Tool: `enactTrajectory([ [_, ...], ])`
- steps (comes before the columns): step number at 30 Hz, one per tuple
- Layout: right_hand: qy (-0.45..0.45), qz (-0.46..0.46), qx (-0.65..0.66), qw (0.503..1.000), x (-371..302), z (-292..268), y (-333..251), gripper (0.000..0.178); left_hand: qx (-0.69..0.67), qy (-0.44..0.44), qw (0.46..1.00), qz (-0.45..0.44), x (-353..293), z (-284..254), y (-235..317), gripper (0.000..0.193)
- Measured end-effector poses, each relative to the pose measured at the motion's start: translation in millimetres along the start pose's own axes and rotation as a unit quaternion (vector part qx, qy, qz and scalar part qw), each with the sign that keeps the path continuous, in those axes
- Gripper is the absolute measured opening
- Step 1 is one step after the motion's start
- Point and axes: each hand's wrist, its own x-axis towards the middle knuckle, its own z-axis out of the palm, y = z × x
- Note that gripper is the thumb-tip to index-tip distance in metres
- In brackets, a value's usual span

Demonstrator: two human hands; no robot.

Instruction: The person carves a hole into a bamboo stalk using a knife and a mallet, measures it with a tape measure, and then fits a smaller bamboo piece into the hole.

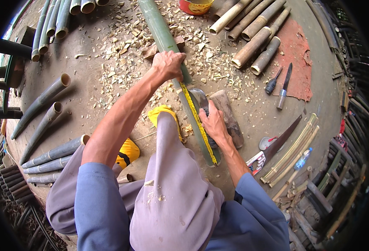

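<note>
My left hand (pixel 168 65) is closed round a thick green bamboo pole (pixel 159 29) that slants from the far edge toward my knees. Along its near part lies a yellow measuring strip (pixel 198 122). On the right side of the pole, my right hand (pixel 214 122) is closed on the dark handle of a chopping knife; its grey metal blade (pixel 198 96) points away from me. My fingers and the pole hide part of the tool. Next to that hand, a short, thick wooden block (pixel 227 116) rests on the ground.
Wood chips (pixel 128 54) litter the floor ahead. Cut bamboo tubes (pixel 251 47) lie far right, with others (pixel 46 100) at left. A knife (pixel 284 87) and a dark-handled pointed tool (pixel 273 81) lie by a red cloth (pixel 295 62). A handsaw (pixel 276 144) and bamboo strips (pixel 293 146) lie right.
</note>
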Motion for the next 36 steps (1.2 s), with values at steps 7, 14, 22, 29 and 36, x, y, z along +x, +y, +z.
enactTrajectory([
  [7,0.057,-0.017,-0.072,0.996,10.7,-18.9,15.2,0.026,0.006,0.010,1.000,0.004,-0.5,4.1,-2.3,0.056],
  [14,0.190,0.135,0.056,0.971,-64.9,-80.8,43.5,0.014,0.016,-0.011,0.999,0.028,5.5,3.5,-5.9,0.060],
  [22,0.184,0.105,0.049,0.976,-88.4,-28.6,29.6,0.020,0.053,0.069,0.996,0.008,41.0,-75.2,-89.8,0.072],
  [29,0.197,0.051,0.019,0.979,-46.0,-11.2,-7.5,0.026,0.064,0.054,0.996,0.013,84.3,-97.3,-101.8,0.071],
  [36,0.154,-0.027,0.005,0.988,18.7,-4.9,-48.7,0.022,0.114,-0.009,0.993,0.001,113.1,-97.5,-108.3,0.074],
])
